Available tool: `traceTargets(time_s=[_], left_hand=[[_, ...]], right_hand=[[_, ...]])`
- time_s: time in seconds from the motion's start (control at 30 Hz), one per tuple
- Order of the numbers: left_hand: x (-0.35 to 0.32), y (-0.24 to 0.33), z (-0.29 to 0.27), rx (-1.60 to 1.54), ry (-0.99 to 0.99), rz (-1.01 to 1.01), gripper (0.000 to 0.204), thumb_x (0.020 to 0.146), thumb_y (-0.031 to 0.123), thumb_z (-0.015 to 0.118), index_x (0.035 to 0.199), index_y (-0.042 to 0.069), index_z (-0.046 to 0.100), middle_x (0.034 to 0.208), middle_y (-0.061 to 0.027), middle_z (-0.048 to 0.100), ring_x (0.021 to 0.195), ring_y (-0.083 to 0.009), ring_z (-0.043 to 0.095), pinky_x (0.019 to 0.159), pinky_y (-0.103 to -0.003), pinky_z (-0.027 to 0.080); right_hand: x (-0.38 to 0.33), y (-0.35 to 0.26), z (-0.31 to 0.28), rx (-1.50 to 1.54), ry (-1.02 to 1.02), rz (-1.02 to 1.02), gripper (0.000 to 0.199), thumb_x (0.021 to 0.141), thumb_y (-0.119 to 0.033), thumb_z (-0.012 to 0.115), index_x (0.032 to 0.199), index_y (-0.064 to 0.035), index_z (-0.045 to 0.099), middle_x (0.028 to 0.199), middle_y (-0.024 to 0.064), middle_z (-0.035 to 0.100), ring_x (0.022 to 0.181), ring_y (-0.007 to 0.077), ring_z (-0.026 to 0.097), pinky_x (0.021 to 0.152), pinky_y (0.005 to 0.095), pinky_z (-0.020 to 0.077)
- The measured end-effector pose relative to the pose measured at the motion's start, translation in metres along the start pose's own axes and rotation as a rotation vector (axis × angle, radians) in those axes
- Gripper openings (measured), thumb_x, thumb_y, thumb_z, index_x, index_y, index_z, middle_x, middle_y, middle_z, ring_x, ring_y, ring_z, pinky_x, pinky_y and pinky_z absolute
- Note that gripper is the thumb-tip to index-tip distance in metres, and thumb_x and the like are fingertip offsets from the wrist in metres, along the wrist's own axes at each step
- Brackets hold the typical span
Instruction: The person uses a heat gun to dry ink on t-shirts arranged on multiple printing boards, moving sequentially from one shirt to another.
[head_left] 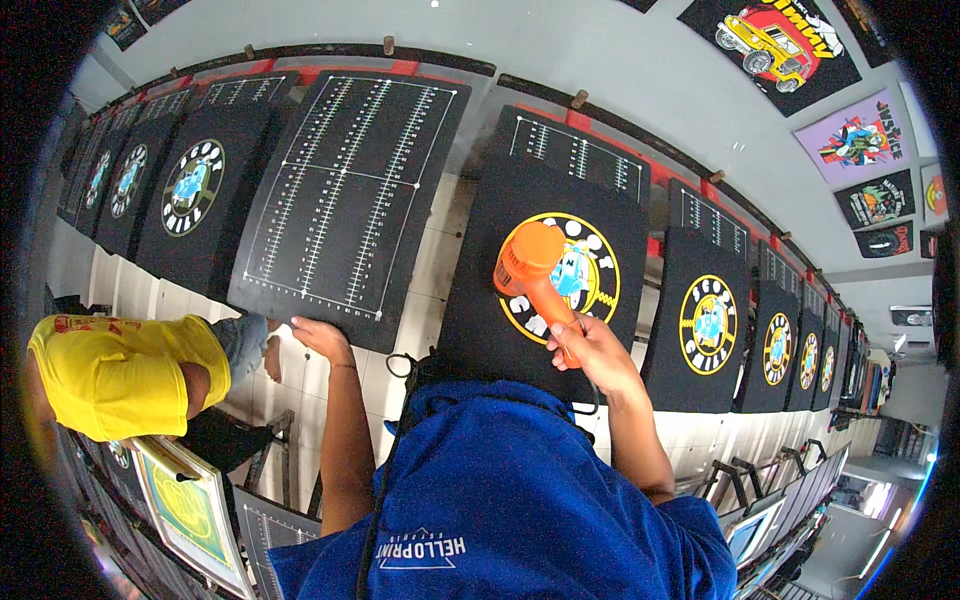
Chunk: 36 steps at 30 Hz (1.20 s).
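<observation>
An orange hair dryer [535, 270] is in my right hand [592, 352], its fingers wrapped round the handle. The dryer's round body hangs over a black T-shirt [480, 325], covering part of its round yellow, white and blue print [600, 262]. That shirt lies flat over a printing board. My left hand [323, 338] reaches out to the left with its fingers extended and holds nothing. It is at the near edge of a black board [335, 200] with white ruler markings; I cannot tell whether it touches the board.
More black shirts [707, 310] with round prints lie on boards to the right, others [193, 195] to the left. A person in a yellow shirt [120, 375] bends at the left. Behind me stand framed screens [195, 505] on a rack. A dark cord [372, 500] hangs beside me.
</observation>
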<state>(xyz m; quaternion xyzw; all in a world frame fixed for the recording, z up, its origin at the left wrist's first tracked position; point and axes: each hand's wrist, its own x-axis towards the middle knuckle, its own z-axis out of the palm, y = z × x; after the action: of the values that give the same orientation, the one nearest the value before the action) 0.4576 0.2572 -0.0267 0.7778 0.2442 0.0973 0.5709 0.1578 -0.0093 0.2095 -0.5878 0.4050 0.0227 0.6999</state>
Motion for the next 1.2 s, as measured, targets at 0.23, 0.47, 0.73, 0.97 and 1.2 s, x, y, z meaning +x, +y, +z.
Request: traceTargets(time_s=[0.23, 0.47, 0.73, 0.97, 1.2], left_hand=[[0.008, -0.015, 0.002, -0.033, 0.018, -0.002, 0.063, 0.101, 0.043, 0.029, 0.116, -0.017, 0.041, 0.115, -0.0371, 0.049, 0.102, -0.0425, 0.054, 0.091, -0.047, 0.042], [0.006, -0.011, 0.001, -0.023, -0.030, -0.007, 0.062, 0.102, 0.041, 0.028, 0.117, -0.018, 0.039, 0.115, -0.0365, 0.048, 0.104, -0.0410, 0.053, 0.093, -0.045, 0.042], [0.002, -0.007, -0.001, 0.026, -0.010, 0.024, 0.059, 0.102, 0.041, 0.029, 0.112, -0.015, 0.042, 0.108, -0.0339, 0.051, 0.096, -0.0390, 0.053, 0.089, -0.044, 0.043], [0.001, -0.004, -0.001, 0.030, -0.011, 0.034, 0.058, 0.102, 0.041, 0.029, 0.113, -0.015, 0.041, 0.108, -0.0339, 0.051, 0.095, -0.0385, 0.054, 0.089, -0.043, 0.043], [-0.006, 0.007, -0.001, -0.072, -0.042, -0.008, 0.058, 0.102, 0.041, 0.029, 0.116, -0.014, 0.039, 0.114, -0.0332, 0.048, 0.103, -0.0370, 0.052, 0.092, -0.043, 0.043]], right_hand=[[0.018, -0.017, -0.004, 0.019, -0.002, -0.026, 0.034, 0.093, -0.032, 0.059, 0.106, -0.0004, 0.057, 0.083, 0.0029, 0.061, 0.066, 0.0083, 0.057, 0.060, 0.0225, 0.0483], [0.043, -0.022, -0.012, 0.034, 0.014, -0.108, 0.035, 0.093, -0.034, 0.059, 0.105, -0.0017, 0.058, 0.082, 0.0025, 0.061, 0.067, 0.0074, 0.056, 0.059, 0.0209, 0.0464], [0.067, -0.027, -0.025, 0.095, 0.094, -0.160, 0.035, 0.093, -0.031, 0.060, 0.109, 0.0000, 0.057, 0.083, 0.0035, 0.061, 0.067, 0.0080, 0.056, 0.059, 0.0224, 0.0471], [0.074, -0.027, -0.040, 0.102, 0.190, -0.188, 0.033, 0.093, -0.029, 0.060, 0.106, 0.0007, 0.058, 0.084, 0.0045, 0.063, 0.068, 0.0078, 0.056, 0.059, 0.0224, 0.0488], [0.075, -0.025, -0.055, 0.151, 0.256, -0.232, 0.029, 0.093, -0.028, 0.060, 0.103, -0.0004, 0.060, 0.083, 0.0038, 0.061, 0.067, 0.0074, 0.054, 0.058, 0.0218, 0.0472]])
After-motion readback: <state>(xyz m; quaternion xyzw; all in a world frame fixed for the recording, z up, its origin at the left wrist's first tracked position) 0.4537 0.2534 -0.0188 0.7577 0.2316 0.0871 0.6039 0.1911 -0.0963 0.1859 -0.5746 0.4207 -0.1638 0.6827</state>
